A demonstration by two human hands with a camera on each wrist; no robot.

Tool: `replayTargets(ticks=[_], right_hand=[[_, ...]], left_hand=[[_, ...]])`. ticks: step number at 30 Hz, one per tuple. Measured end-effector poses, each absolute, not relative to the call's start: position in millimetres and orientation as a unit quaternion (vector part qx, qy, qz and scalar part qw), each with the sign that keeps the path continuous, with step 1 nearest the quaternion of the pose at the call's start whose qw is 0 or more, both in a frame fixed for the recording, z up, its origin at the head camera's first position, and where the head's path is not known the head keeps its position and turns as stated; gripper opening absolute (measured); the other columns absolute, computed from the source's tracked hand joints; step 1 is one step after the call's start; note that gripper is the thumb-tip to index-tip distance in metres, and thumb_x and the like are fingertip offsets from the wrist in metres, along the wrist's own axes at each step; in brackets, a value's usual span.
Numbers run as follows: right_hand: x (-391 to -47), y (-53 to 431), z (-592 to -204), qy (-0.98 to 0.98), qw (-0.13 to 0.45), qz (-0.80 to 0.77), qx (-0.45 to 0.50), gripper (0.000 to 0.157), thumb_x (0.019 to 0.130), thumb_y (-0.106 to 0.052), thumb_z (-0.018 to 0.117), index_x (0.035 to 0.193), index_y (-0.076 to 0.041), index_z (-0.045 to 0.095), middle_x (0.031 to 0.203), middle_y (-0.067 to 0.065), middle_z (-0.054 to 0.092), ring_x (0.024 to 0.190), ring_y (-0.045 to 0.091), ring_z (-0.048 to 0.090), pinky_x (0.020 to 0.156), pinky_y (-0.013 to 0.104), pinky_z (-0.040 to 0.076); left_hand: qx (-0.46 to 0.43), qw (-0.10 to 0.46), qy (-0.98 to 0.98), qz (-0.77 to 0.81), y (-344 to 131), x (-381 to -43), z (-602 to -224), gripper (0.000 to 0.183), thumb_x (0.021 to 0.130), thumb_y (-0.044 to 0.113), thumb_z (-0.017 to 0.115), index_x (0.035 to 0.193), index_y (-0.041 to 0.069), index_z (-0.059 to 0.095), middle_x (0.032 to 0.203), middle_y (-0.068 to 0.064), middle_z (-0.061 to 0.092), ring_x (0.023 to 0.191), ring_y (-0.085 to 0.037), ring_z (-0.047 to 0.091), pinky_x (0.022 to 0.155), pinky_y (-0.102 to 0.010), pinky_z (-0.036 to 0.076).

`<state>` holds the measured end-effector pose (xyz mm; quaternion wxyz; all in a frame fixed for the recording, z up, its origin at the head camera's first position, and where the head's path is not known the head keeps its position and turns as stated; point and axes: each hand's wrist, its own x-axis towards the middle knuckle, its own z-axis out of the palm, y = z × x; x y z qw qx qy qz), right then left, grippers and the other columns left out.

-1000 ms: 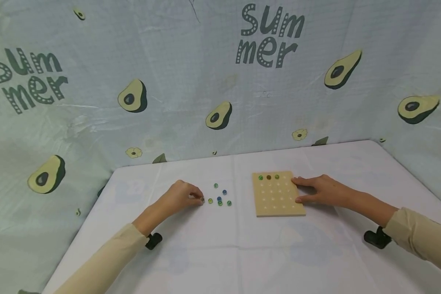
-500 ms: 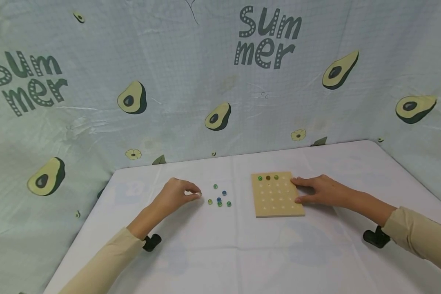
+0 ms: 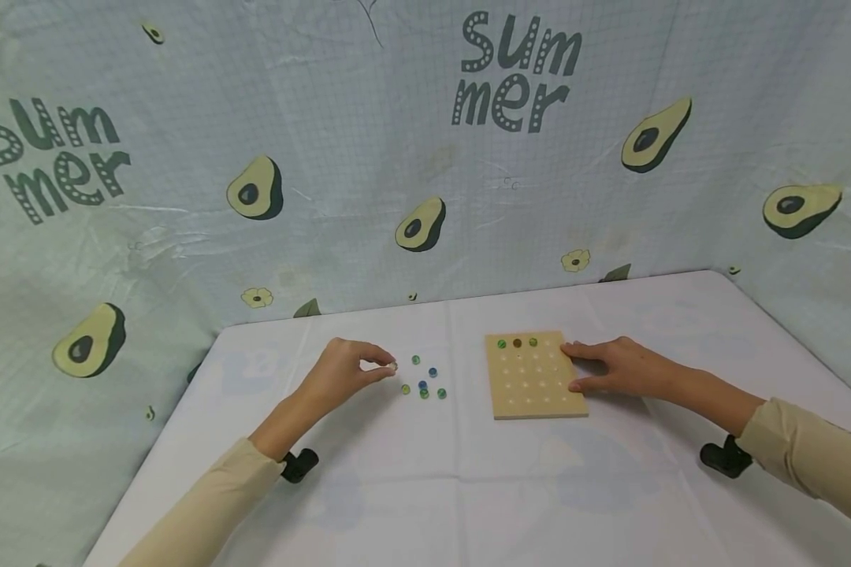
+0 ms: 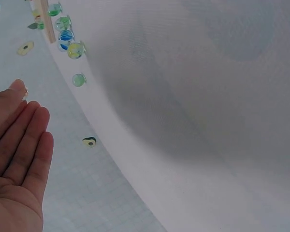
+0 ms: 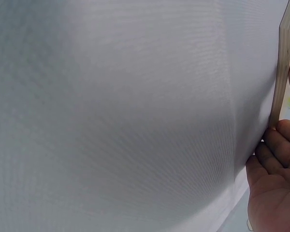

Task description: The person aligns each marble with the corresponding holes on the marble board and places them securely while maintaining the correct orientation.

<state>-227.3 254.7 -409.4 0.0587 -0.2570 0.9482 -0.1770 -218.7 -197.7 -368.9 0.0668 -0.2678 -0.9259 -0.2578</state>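
In the head view my left hand [image 3: 340, 368] is raised a little over the white table, pinching a small pale glass marble [image 3: 393, 365] between thumb and fingertips. Its colours are mostly covered; the left wrist view shows a sliver of the marble [image 4: 25, 94]. Just right of that hand lie several loose green, blue and yellowish marbles [image 3: 433, 372]. A square wooden board [image 3: 539, 411] with rows of shallow hollows lies further right. Green, brown and green marbles [image 3: 517, 342] sit in its back row. My right hand [image 3: 627, 368] rests against the board's right edge, thumb and fingers extended.
A white cloth covers the table [image 3: 454, 504], whose far edge meets a pale curtain [image 3: 340, 157] printed with avocados and lettering. Dark wrist cameras [image 3: 299, 465] are strapped under both forearms.
My left hand has lifted the pale marble off the table and shifted slightly right, toward the loose marbles. The right hand and the board stay in place.
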Motion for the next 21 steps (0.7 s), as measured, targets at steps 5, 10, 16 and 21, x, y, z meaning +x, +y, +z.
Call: replayTargets(ticks=[5, 10, 16, 21], right_hand=[[-227.0, 254.6, -408.9, 0.949, 0.060, -0.177, -0.255, 0.086, 0.086, -0.066, 0.069, 0.147, -0.007, 0.054, 0.146, 0.021, 0.052, 0.135, 0.042, 0.048, 0.104, 0.056, 0.046], [-226.8, 254.6, -408.8, 0.949, 0.064, -0.176, -0.254, 0.086, 0.086, -0.065, 0.069, 0.147, -0.007, 0.054, 0.147, 0.021, 0.051, 0.136, 0.042, 0.048, 0.104, 0.057, 0.046], [-227.3, 254.5, -408.9, 0.949, 0.063, -0.177, -0.255, 0.085, 0.086, -0.063, 0.070, 0.147, -0.007, 0.054, 0.146, 0.021, 0.052, 0.136, 0.041, 0.048, 0.104, 0.056, 0.046], [-227.4, 255.1, -408.6, 0.948, 0.061, -0.176, -0.258, 0.084, 0.086, -0.063, 0.070, 0.147, -0.007, 0.053, 0.146, 0.021, 0.052, 0.135, 0.041, 0.049, 0.104, 0.056, 0.046]], left_hand=[[-0.274, 0.075, -0.921, -0.268, -197.3, -219.1, -368.4, 0.012, 0.085, 0.014, 0.083, 0.097, 0.011, 0.082, 0.094, -0.001, 0.078, 0.092, -0.019, 0.074, 0.079, -0.046, 0.059], [-0.274, 0.079, -0.918, -0.276, -196.2, -217.9, -366.1, 0.013, 0.086, 0.015, 0.082, 0.098, 0.010, 0.082, 0.095, 0.000, 0.079, 0.094, -0.019, 0.074, 0.080, -0.047, 0.059], [-0.279, 0.086, -0.915, -0.277, -193.2, -218.6, -364.5, 0.013, 0.087, 0.017, 0.082, 0.099, 0.011, 0.082, 0.096, 0.000, 0.079, 0.095, -0.019, 0.074, 0.081, -0.047, 0.059], [-0.286, 0.090, -0.912, -0.281, -188.0, -219.4, -364.9, 0.013, 0.087, 0.015, 0.082, 0.099, 0.010, 0.082, 0.096, 0.000, 0.079, 0.094, -0.019, 0.074, 0.079, -0.047, 0.059]])
